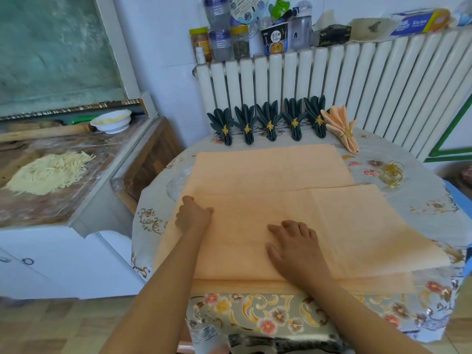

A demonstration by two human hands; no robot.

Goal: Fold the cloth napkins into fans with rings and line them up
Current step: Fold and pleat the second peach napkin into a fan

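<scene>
A large peach cloth napkin point(275, 169) lies spread on the table, its near part folded over into a wide band point(357, 226). My left hand point(192, 215) rests at the band's left end, fingers bent on the fold. My right hand point(293, 241) lies flat on the middle of the band, fingers spread. Along the table's far edge stand several dark green fan napkins point(270, 123) with gold rings, in a row. A peach fan napkin point(342, 126) with a ring lies at the row's right end. Loose gold rings point(392, 175) sit on the right.
The round table point(429, 208) has a floral cover and stands against a white radiator point(357, 80) topped with bottles and jars. To the left a counter point(76, 190) holds cut noodles, a rolling pin and a white bowl point(112, 121).
</scene>
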